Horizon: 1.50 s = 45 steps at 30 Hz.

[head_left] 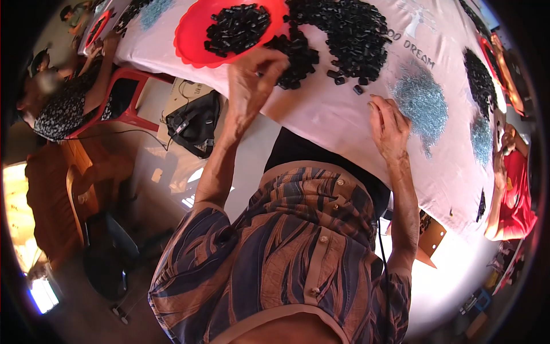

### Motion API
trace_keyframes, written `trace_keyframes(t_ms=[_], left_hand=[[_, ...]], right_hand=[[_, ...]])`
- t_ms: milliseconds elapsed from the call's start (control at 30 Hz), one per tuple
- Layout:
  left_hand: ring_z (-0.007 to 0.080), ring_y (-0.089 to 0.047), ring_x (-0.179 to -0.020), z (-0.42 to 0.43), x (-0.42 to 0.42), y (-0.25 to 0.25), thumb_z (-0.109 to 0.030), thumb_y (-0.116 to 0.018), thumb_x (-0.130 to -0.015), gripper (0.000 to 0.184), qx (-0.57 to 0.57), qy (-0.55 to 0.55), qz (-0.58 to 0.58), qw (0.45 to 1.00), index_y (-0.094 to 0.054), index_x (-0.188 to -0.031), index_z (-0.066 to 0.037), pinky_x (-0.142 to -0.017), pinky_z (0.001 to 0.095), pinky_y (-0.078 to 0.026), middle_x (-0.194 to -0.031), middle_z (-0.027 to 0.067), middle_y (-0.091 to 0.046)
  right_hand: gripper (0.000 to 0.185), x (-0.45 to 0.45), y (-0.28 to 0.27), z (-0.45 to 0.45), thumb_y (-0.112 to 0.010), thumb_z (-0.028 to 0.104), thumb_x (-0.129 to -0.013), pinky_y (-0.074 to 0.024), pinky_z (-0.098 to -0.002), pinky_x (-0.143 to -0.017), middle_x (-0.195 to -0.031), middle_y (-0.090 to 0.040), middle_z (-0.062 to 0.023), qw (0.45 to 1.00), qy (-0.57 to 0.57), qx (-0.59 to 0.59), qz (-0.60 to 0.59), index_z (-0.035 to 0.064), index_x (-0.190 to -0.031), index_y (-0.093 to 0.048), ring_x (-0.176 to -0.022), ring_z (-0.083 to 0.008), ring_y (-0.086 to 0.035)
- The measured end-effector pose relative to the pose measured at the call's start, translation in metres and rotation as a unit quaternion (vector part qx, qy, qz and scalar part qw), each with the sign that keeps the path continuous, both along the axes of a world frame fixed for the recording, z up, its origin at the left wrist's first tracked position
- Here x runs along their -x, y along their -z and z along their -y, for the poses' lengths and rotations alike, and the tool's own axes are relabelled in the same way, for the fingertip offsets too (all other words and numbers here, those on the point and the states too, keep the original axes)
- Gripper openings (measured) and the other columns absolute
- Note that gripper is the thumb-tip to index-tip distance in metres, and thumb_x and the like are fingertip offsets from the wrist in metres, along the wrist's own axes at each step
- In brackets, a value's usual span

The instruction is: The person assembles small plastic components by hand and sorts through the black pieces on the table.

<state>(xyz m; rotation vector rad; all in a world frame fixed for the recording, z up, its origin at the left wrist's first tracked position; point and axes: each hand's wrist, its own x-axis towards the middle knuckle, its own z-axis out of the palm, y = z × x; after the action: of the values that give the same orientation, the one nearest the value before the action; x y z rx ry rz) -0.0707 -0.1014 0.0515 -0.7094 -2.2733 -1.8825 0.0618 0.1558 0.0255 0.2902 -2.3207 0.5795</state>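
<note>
My left hand (252, 80) is over the table edge beside a red scalloped bowl (189, 34), its fingers bent in toward the thumb. Anything between those fingers is too small to make out. Small black plastic pieces (238, 28) fill part of the bowl, and a large pile of the same black pieces (355, 40) spreads over the cloth to its right. My right hand (391, 129) is just left of a heap of tiny silvery-blue metal parts (421, 103). Its fingertips are drawn together; what they hold, if anything, does not show.
A pale pink cloth (321, 114) covers the table. Other people work at the left, beside a red plastic chair (129, 94), and at the right, where a red shirt (515, 195) shows. More black pieces (478, 77) lie by them. A black bag (192, 123) rests below the table edge.
</note>
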Motion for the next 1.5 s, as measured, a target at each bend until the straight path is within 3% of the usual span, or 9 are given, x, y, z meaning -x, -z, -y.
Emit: trace_keyframes(t_ms=[67, 233, 300, 333, 533, 1067, 1267, 1333, 1500], left_hand=[[0.0103, -0.061, -0.071, -0.021, -0.012, 0.011, 0.005, -0.065, -0.081, 0.012, 0.007, 0.048, 0.04, 0.998, -0.07, -0.091, 0.0, -0.066, 0.026, -0.05, -0.079, 0.0048, -0.066], [0.0266, -0.064, -0.077, -0.062, -0.028, 0.026, 0.006, -0.067, -0.074, 0.016, 0.078, 0.122, -0.015, 0.989, -0.068, -0.088, 0.0, -0.069, 0.0331, -0.051, -0.085, 0.0133, -0.066], [0.023, -0.065, -0.077, -0.074, -0.03, 0.029, 0.0, -0.072, -0.075, 0.021, 0.136, 0.083, -0.099, 0.982, -0.068, -0.095, -0.001, -0.068, 0.0314, -0.053, -0.092, 0.0126, -0.064], [0.0295, -0.062, -0.088, -0.078, -0.031, 0.029, -0.001, -0.074, -0.072, 0.026, 0.165, 0.063, -0.154, 0.972, -0.067, -0.097, -0.002, -0.074, 0.0374, -0.053, -0.098, 0.0132, -0.062], [0.0346, -0.052, -0.096, -0.091, -0.032, 0.029, -0.003, -0.073, -0.07, 0.028, 0.205, 0.049, -0.208, 0.955, -0.064, -0.096, -0.001, -0.084, 0.044, -0.047, -0.103, 0.0148, -0.058], [0.0338, -0.054, -0.098, -0.078, -0.023, 0.011, 0.002, -0.067, -0.071, 0.02, 0.23, 0.102, -0.155, 0.955, -0.066, -0.09, -0.002, -0.088, 0.0418, -0.047, -0.1, 0.0136, -0.062], [0.0332, -0.056, -0.094, -0.091, -0.01, 0.03, 0.012, -0.055, -0.073, 0.031, 0.213, 0.056, -0.228, 0.948, -0.068, -0.096, -0.002, -0.083, 0.0407, -0.048, -0.097, 0.0135, -0.065], [0.0332, -0.057, -0.09, -0.089, -0.013, 0.024, 0.014, -0.054, -0.071, 0.032, 0.215, 0.134, -0.177, 0.951, -0.068, -0.095, -0.002, -0.079, 0.0408, -0.049, -0.09, 0.0133, -0.065], [0.0328, -0.055, -0.086, -0.088, -0.01, 0.027, 0.008, -0.062, -0.066, 0.029, 0.186, 0.089, -0.189, 0.96, -0.068, -0.092, -0.004, -0.074, 0.0426, -0.046, -0.084, 0.0108, -0.065]], right_hand=[[0.018, 0.0, 0.001, -0.002, -0.069, -0.001, -0.083, -0.0479, -0.0333, -0.05, -0.078, -0.063, -0.0099, 1.0, 0.009, -0.005, -0.011, 0.0005, -0.1, -0.063, -0.059, -0.025, -0.061], [0.018, 0.001, -0.001, -0.005, -0.069, -0.001, -0.082, -0.0475, -0.0331, -0.049, -0.078, -0.063, -0.01, 0.999, 0.031, -0.023, -0.037, 0.0006, -0.099, -0.063, -0.058, -0.0243, -0.061], [0.017, -0.001, -0.001, -0.005, -0.069, -0.002, -0.082, -0.0485, -0.0332, -0.05, -0.079, -0.064, -0.0102, 0.999, 0.045, 0.007, -0.011, 0.0005, -0.097, -0.063, -0.058, -0.0241, -0.062], [0.017, -0.001, -0.001, -0.005, -0.069, -0.002, -0.082, -0.0485, -0.0332, -0.05, -0.079, -0.064, -0.0102, 0.999, 0.051, 0.008, -0.011, 0.0005, -0.097, -0.063, -0.058, -0.0241, -0.062], [0.017, -0.001, -0.002, -0.005, -0.069, -0.003, -0.082, -0.0478, -0.0309, -0.049, -0.079, -0.064, -0.0105, 0.998, 0.046, 0.03, -0.024, 0.0011, -0.098, -0.064, -0.057, -0.0214, -0.06], [0.021, -0.004, 0.001, -0.007, -0.071, -0.002, -0.079, -0.0541, -0.0333, -0.054, -0.086, -0.067, -0.0114, 0.998, 0.058, 0.007, -0.005, 0.0016, -0.098, -0.064, -0.064, -0.0259, -0.066], [0.021, -0.003, 0.0, -0.007, -0.071, -0.002, -0.079, -0.054, -0.0329, -0.053, -0.084, -0.067, -0.0115, 0.998, 0.057, 0.013, -0.002, 0.0014, -0.098, -0.064, -0.063, -0.026, -0.066], [0.021, -0.003, 0.0, -0.008, -0.071, -0.002, -0.079, -0.0538, -0.0327, -0.052, -0.084, -0.067, -0.0116, 0.998, 0.055, 0.018, -0.002, 0.0012, -0.098, -0.064, -0.063, -0.026, -0.066], [0.013, 0.0, 0.001, -0.007, -0.068, 0.003, -0.083, -0.0493, -0.032, -0.046, -0.076, -0.06, -0.0061, 0.998, 0.055, 0.005, -0.032, 0.0031, -0.094, -0.062, -0.056, -0.0221, -0.061]])
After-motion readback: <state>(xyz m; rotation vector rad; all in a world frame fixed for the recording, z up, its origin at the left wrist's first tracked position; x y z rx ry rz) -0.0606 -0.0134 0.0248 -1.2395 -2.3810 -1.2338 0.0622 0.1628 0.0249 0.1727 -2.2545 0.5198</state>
